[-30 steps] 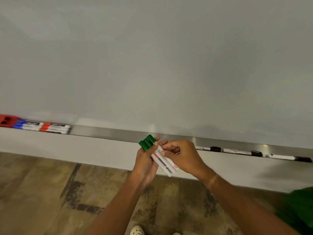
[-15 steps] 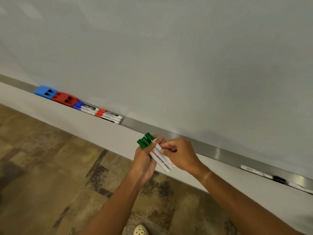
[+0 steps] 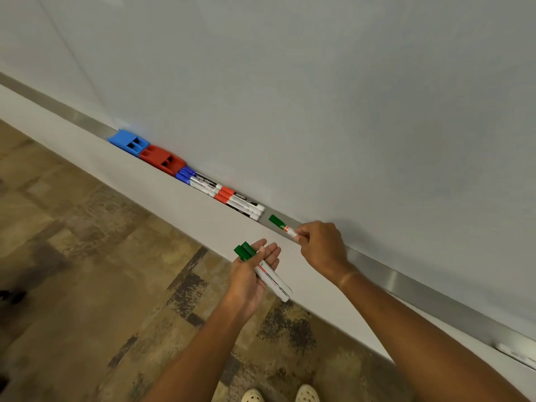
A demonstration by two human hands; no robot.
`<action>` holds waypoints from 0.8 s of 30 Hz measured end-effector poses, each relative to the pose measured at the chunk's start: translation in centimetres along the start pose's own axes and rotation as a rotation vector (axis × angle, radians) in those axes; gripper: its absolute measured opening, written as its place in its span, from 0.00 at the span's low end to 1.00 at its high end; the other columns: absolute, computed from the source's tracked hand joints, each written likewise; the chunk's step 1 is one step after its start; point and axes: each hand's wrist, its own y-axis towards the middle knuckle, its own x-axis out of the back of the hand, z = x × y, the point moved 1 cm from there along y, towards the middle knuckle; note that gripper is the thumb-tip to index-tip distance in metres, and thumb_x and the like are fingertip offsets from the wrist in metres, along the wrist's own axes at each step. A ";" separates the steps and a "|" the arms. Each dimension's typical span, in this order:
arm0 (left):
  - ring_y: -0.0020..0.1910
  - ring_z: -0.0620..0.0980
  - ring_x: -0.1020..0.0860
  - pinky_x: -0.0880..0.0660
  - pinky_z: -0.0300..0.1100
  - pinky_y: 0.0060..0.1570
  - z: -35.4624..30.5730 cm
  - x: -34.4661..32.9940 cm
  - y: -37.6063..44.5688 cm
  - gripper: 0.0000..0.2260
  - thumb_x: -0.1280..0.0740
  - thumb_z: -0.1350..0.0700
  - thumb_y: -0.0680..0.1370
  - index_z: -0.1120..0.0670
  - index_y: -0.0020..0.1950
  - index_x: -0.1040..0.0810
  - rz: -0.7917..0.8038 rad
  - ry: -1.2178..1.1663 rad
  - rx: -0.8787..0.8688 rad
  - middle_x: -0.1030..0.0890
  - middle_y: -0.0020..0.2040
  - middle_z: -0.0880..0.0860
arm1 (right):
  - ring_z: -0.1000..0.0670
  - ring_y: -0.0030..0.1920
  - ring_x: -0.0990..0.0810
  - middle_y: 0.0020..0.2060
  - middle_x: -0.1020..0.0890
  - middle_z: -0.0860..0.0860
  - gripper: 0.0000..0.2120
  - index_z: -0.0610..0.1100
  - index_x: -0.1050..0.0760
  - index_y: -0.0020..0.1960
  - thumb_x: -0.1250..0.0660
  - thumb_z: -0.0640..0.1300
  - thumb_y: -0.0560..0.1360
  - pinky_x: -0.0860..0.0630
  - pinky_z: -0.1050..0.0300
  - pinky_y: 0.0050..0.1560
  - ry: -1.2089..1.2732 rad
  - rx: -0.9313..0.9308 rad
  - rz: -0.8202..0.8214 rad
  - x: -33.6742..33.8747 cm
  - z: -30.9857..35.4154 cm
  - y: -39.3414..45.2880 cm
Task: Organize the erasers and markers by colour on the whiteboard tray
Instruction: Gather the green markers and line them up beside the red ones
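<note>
The right hand (image 3: pixel 320 249) pinches one green marker (image 3: pixel 282 226) by its white barrel, green cap leading, and holds it at the whiteboard tray (image 3: pixel 385 275), just beyond the butt ends of the red markers (image 3: pixel 240 203). I can't tell whether it touches the metal yet. The left hand (image 3: pixel 251 274), below the red markers and off the tray, lies palm up with fingers loosely curled around two more green markers (image 3: pixel 262 271). On the far side of the red markers lie the blue markers (image 3: pixel 193 179), then the red eraser (image 3: pixel 162 159), then the blue eraser (image 3: pixel 129 141). To do this well, I'd say the marker should go down flat in the channel, parallel to the red markers and snug against their ends, cap pointing the same way, released only once it rests there. The other two would follow alongside it.
</note>
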 end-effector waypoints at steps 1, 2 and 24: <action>0.58 0.57 0.19 0.26 0.50 0.63 -0.1 0.1 -0.1 0.13 0.41 0.65 0.81 0.62 0.65 0.26 0.000 -0.001 0.001 0.19 0.60 0.62 | 0.48 0.45 0.16 0.48 0.15 0.47 0.11 0.43 0.19 0.55 0.30 0.46 0.74 0.21 0.61 0.42 -0.031 -0.001 0.008 -0.2 0.0 0.4; 0.58 0.56 0.19 0.25 0.50 0.62 -0.2 0.3 0.1 0.13 0.41 0.65 0.81 0.62 0.65 0.26 -0.007 -0.005 -0.001 0.19 0.60 0.62 | 0.48 0.45 0.16 0.48 0.15 0.47 0.12 0.43 0.19 0.56 0.30 0.46 0.74 0.22 0.61 0.41 -0.057 -0.004 0.026 -0.5 0.1 1.0; 0.58 0.58 0.19 0.26 0.50 0.61 -0.7 0.4 2.0 0.13 0.41 0.66 0.80 0.62 0.63 0.25 -0.110 -0.046 -0.044 0.19 0.59 0.62 | 0.52 0.36 0.18 0.40 0.14 0.48 0.06 0.41 0.17 0.48 0.31 0.41 0.75 0.21 0.60 0.35 0.013 0.107 0.123 -4.8 -1.5 5.1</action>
